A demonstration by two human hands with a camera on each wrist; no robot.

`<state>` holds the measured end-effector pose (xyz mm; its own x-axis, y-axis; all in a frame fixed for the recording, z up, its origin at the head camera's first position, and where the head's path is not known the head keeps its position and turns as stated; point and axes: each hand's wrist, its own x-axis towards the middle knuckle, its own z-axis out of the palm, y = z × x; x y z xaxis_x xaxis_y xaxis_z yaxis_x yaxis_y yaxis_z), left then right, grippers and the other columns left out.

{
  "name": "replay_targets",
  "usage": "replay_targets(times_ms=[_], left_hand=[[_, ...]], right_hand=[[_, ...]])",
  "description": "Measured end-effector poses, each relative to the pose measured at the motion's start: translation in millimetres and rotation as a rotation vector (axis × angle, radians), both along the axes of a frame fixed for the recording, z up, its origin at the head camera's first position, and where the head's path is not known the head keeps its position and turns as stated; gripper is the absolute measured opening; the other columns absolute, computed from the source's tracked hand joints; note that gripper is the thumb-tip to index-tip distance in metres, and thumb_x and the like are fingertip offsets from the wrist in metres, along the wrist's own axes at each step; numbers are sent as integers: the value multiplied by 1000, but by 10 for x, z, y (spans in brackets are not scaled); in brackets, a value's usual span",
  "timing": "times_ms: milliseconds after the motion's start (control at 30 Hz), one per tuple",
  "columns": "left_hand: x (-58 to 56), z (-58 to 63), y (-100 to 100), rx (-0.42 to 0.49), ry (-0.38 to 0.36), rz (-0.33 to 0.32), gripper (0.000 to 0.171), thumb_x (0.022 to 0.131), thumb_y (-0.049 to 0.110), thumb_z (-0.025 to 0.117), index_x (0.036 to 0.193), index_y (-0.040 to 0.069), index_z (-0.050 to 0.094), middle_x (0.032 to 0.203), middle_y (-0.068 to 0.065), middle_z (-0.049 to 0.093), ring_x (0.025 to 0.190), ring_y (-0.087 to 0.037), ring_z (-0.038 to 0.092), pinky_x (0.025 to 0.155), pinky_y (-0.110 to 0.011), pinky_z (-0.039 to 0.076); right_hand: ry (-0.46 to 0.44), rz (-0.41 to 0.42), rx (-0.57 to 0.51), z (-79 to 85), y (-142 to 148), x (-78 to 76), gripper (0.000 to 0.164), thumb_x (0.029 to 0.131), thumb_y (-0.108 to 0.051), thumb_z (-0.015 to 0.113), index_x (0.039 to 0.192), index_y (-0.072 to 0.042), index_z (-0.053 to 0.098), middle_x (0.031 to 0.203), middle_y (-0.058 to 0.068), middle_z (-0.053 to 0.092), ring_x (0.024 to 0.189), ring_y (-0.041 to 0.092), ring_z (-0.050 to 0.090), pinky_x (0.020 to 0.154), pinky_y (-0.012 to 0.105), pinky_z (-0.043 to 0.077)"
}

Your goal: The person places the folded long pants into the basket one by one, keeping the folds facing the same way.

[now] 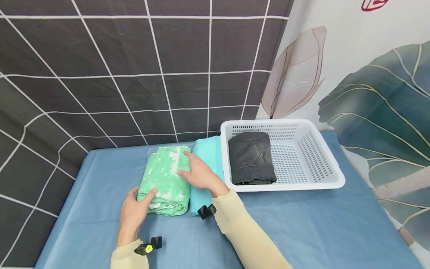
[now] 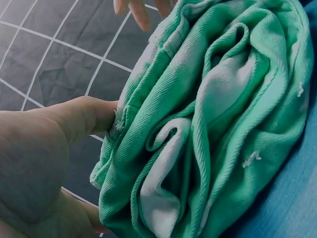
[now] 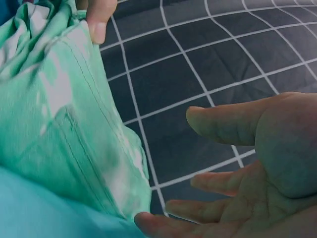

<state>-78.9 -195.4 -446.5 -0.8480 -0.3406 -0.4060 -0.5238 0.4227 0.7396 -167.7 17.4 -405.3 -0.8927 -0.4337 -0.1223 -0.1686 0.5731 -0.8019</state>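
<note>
A folded green-and-white twill garment point(image 1: 166, 175) lies on the blue cloth, its layered folds facing the left wrist camera. At its near left corner my left hand point(image 1: 134, 209) pinches it, thumb on top and fingers along the side and edge. My right hand point(image 1: 201, 172) hovers over the far right part with fingers spread; in the right wrist view its little finger point(image 3: 156, 225) meets the garment's edge. Partly hidden under the right hand and forearm, a folded light-blue cloth item point(image 1: 209, 151) lies against the green garment's right side.
A white perforated plastic basket point(image 1: 336, 179) stands to the right, with folded black jeans point(image 1: 252, 158) in its left half. Behind the blue-covered surface point(image 1: 100, 179) rises a dark wall covering with white grid lines point(image 1: 188, 45). A leaf-patterned curtain point(image 1: 379, 112) hangs at the right.
</note>
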Motion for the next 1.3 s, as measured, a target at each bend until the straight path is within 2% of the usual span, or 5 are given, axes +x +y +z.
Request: replay_targets(times_ms=[267, 433, 600, 1133, 1300], left_hand=[[3, -4, 5, 2, -1, -15, 111, 90, 71, 56, 160, -2, 9, 153, -37, 27, 129, -51, 44, 103, -64, 40], [11, 18, -15, 15, -5, -27, 111, 90, 71, 56, 160, -1, 9, 154, -37, 26, 131, -51, 43, 104, -63, 39], [14, 27, -21, 16, -16, -30, 114, 88, 74, 56, 160, 0, 9, 153, -36, 27, 125, -49, 49, 101, -62, 42], [31, 43, -75, -10, -70, -46, 117, 87, 78, 53, 160, 0, 7, 156, -37, 21, 137, -53, 33, 107, -66, 34], [34, 49, -92, -30, -99, -70, 118, 86, 81, 49, 160, -2, 8, 156, -38, 20, 138, -55, 28, 107, -67, 32]], right_hand=[[-24, -54, 92, -80, -199, -149, 69, 100, -24, 61, 156, 0, 30, 160, 17, 33, 149, 29, 29, 120, 41, 27], [-9, -62, 233, -124, -320, -194, 71, 101, -28, 60, 157, 0, 27, 164, 17, 24, 152, 29, 18, 122, 40, 22], [-7, -62, 339, -111, -379, -221, 73, 100, -33, 61, 158, -3, 27, 164, 19, 21, 151, 35, 22, 121, 41, 25], [-48, -73, 432, -181, -511, -416, 90, 91, -40, 71, 160, -8, 24, 164, 21, 20, 146, 37, 32, 115, 44, 36], [-99, -60, 440, -202, -532, -462, 90, 90, -39, 69, 162, -13, 21, 164, 18, 23, 150, 32, 26, 117, 43, 32]])
